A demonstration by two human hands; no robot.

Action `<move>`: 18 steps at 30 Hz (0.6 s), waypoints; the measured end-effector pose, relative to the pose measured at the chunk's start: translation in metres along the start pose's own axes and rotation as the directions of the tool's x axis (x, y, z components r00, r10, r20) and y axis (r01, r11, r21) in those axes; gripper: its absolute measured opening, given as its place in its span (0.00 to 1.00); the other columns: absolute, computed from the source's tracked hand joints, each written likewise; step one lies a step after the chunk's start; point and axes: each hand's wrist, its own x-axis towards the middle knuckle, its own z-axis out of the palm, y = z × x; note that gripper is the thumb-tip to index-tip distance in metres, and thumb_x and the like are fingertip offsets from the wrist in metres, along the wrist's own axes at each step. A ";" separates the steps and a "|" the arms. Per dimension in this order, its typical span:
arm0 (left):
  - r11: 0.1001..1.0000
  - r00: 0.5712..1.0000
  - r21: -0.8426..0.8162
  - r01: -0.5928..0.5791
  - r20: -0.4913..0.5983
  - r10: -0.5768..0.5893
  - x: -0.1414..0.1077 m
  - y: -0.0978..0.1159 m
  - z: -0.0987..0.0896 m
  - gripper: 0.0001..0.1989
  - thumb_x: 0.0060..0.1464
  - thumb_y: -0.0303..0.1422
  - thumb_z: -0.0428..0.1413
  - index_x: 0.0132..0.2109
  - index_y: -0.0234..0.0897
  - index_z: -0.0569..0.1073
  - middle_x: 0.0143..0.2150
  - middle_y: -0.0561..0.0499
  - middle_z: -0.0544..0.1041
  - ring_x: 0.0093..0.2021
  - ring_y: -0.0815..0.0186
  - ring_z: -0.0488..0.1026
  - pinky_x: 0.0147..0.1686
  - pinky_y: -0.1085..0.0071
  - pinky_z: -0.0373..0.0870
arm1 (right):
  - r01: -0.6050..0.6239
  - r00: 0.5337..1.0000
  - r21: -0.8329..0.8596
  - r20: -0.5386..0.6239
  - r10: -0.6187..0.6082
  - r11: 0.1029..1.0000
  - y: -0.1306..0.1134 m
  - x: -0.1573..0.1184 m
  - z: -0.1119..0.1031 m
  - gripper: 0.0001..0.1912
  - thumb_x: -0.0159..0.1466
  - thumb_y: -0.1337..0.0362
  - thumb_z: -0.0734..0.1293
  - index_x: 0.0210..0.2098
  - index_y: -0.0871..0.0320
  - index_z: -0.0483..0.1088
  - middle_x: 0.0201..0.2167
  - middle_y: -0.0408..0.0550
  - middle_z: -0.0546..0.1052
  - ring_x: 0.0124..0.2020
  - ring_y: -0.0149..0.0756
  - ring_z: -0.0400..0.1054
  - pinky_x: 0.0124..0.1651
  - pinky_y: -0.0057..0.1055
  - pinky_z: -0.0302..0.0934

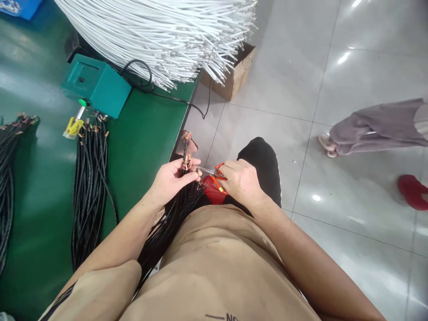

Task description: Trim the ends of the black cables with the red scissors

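Pinched between the thumb and fingers of my left hand [174, 179] are black cables [185, 149], whose ends show short red, yellow and other coloured wires. The rest of this bundle [169, 223] runs down across my lap, beside my left forearm. My right hand [241, 178] is closed around orange-handled pliers [218, 176] with slim pointed metal jaws. Those jaws point left, close to the fingertips of my left hand; whether they touch a wire I cannot tell.
On the green table [140, 129] at left lie a black cable bundle [88, 200], another bundle [8, 178] and a teal machine [96, 82]. White cables [160, 35] overhang the table near a cardboard box [237, 73]. A person's leg [374, 125] is at right.
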 end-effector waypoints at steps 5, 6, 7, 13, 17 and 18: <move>0.998 0.999 -0.057 -0.019 0.026 0.020 0.001 -0.001 -0.001 0.20 0.46 0.31 0.64 0.48 0.35 0.74 0.32 0.51 0.77 0.32 0.67 0.76 0.30 0.73 0.69 | -0.074 0.997 0.071 -0.015 0.075 0.995 -0.002 0.002 -0.004 0.11 0.61 0.61 0.63 0.27 0.59 0.73 0.20 0.42 0.67 0.23 0.29 0.56 0.31 0.31 0.45; 0.998 0.999 -0.063 -0.022 0.030 0.024 0.001 -0.001 -0.001 0.20 0.46 0.31 0.64 0.48 0.36 0.74 0.32 0.51 0.76 0.32 0.67 0.76 0.29 0.73 0.68 | -0.082 0.996 0.091 -0.016 0.084 0.992 -0.002 0.003 -0.005 0.11 0.61 0.60 0.64 0.28 0.59 0.73 0.20 0.42 0.67 0.24 0.30 0.56 0.32 0.31 0.45; 0.997 0.999 -0.067 -0.024 0.032 0.026 0.002 -0.002 -0.001 0.19 0.46 0.31 0.64 0.47 0.36 0.74 0.32 0.52 0.76 0.32 0.67 0.76 0.29 0.73 0.68 | -0.087 0.996 0.113 -0.015 0.089 0.990 -0.002 0.004 -0.006 0.11 0.60 0.58 0.65 0.29 0.59 0.73 0.21 0.42 0.67 0.24 0.30 0.56 0.32 0.31 0.46; 0.998 0.999 -0.064 -0.011 0.040 0.013 0.001 -0.001 -0.001 0.19 0.47 0.31 0.63 0.48 0.35 0.73 0.33 0.51 0.76 0.32 0.68 0.75 0.28 0.74 0.67 | -0.218 0.973 0.394 0.013 0.231 0.893 -0.006 0.011 -0.014 0.13 0.59 0.59 0.65 0.22 0.60 0.68 0.23 0.42 0.66 0.24 0.27 0.55 0.31 0.28 0.50; 0.998 0.999 -0.056 -0.018 0.040 0.020 0.001 0.001 -0.001 0.22 0.46 0.31 0.64 0.50 0.36 0.72 0.32 0.53 0.75 0.32 0.68 0.74 0.29 0.74 0.67 | -0.368 0.916 0.720 0.173 0.361 0.589 -0.021 0.017 -0.015 0.09 0.57 0.60 0.67 0.26 0.59 0.71 0.26 0.43 0.70 0.26 0.28 0.62 0.29 0.27 0.55; 0.998 0.999 -0.053 -0.024 0.042 0.027 0.001 0.001 -0.001 0.22 0.46 0.31 0.64 0.50 0.37 0.72 0.32 0.54 0.75 0.32 0.68 0.74 0.30 0.74 0.67 | -0.400 0.899 0.785 0.235 0.370 0.474 -0.025 0.019 -0.015 0.08 0.57 0.60 0.67 0.30 0.59 0.72 0.27 0.43 0.72 0.27 0.29 0.65 0.30 0.27 0.58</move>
